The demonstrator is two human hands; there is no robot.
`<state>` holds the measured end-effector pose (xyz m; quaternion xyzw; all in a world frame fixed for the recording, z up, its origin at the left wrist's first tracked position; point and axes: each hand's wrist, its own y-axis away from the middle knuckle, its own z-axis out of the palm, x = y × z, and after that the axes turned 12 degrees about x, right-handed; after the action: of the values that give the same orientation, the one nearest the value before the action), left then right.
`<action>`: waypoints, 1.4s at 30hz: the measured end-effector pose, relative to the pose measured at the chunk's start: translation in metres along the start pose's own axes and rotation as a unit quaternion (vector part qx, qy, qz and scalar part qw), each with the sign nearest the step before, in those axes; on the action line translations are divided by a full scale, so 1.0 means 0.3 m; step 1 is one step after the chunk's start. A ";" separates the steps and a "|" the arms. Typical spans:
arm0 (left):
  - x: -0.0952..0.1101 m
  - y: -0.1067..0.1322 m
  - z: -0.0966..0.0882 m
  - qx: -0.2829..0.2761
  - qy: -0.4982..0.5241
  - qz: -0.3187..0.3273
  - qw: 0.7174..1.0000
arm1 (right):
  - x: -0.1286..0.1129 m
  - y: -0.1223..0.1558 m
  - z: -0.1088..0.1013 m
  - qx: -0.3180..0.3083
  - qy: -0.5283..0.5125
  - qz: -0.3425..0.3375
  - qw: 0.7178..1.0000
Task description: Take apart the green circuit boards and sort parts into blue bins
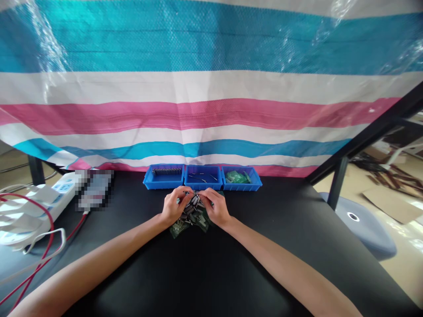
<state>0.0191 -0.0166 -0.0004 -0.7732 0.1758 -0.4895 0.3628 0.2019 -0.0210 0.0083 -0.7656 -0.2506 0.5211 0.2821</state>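
Both of my hands meet over a small heap of dark parts on green plastic bags (190, 218) in the middle of the black table (211, 273). My left hand (173, 204) is curled, its fingertips pinching at a small dark part on top of the heap. My right hand (216, 207) is curled too and pinches at the same spot from the other side. What exactly sits between the fingertips is too small to make out.
Three blue bins stand in a row behind the heap: the left bin (163, 177) holds a dark strip, the middle bin (203, 177) thin pins, the right bin (243, 178) green bags. A white power strip (56, 193) and red cables (39, 246) lie at left. A striped tarp hangs behind.
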 end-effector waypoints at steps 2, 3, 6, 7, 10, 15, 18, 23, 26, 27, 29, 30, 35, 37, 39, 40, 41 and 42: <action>-0.002 0.001 0.001 0.002 0.001 0.001 1.000 | 0.000 0.001 0.000 0.000 0.003 0.001 1.000; -0.001 0.001 0.000 0.002 0.000 0.001 1.000 | -0.001 0.001 0.000 0.001 0.004 0.002 1.000; 0.004 0.000 0.000 0.005 -0.001 0.001 1.000 | -0.003 0.001 0.000 0.002 0.003 0.002 1.000; 0.005 0.000 0.000 0.006 -0.001 0.003 1.000 | -0.003 0.001 0.000 0.001 0.003 0.001 1.000; 0.007 -0.001 -0.001 0.010 -0.005 0.014 1.000 | -0.002 0.002 0.001 0.002 0.005 0.000 1.000; -0.001 0.000 -0.002 0.008 -0.004 0.020 1.000 | 0.005 0.007 0.005 -0.004 0.016 -0.005 1.000; -0.009 0.002 -0.001 0.008 0.004 0.022 1.000 | 0.007 0.010 0.008 -0.006 0.014 -0.008 1.000; -0.015 0.004 -0.002 0.008 0.001 0.033 0.999 | 0.008 0.012 0.012 -0.002 0.014 -0.012 1.000; -0.014 0.004 -0.002 0.011 0.005 0.038 0.999 | 0.009 0.012 0.013 0.000 0.021 -0.012 1.000; -0.013 0.004 -0.002 0.012 0.007 0.040 0.999 | 0.008 0.012 0.014 -0.002 0.023 -0.012 1.000; -0.010 0.003 -0.002 0.013 0.005 0.043 0.999 | 0.008 0.011 0.015 -0.002 0.024 -0.013 1.000; -0.009 0.003 -0.003 0.012 0.004 0.043 0.999 | 0.007 0.011 0.016 0.001 0.024 -0.014 1.000; -0.004 0.003 -0.006 0.001 0.021 0.041 0.999 | 0.004 0.013 0.015 0.008 0.030 -0.006 0.999; -0.003 0.002 -0.008 -0.005 0.036 0.043 0.998 | 0.001 0.013 0.011 0.017 0.039 0.006 0.999; -0.002 0.000 -0.010 -0.007 0.046 0.053 0.997 | -0.002 0.012 0.006 0.028 0.041 0.013 0.999; -0.001 -0.001 -0.011 -0.009 0.048 0.058 0.997 | -0.003 0.010 0.003 0.032 0.038 0.010 0.999; -0.001 -0.003 -0.011 -0.011 0.048 0.062 0.997 | -0.004 0.009 0.002 0.037 0.035 0.004 0.999; 0.000 -0.004 -0.012 -0.012 0.047 0.064 0.997 | -0.005 0.007 0.000 0.046 0.033 -0.005 0.998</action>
<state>0.0159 -0.0170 0.0013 -0.7407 0.2482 -0.4989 0.3753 0.2015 -0.0235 0.0077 -0.7677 -0.2208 0.5046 0.3275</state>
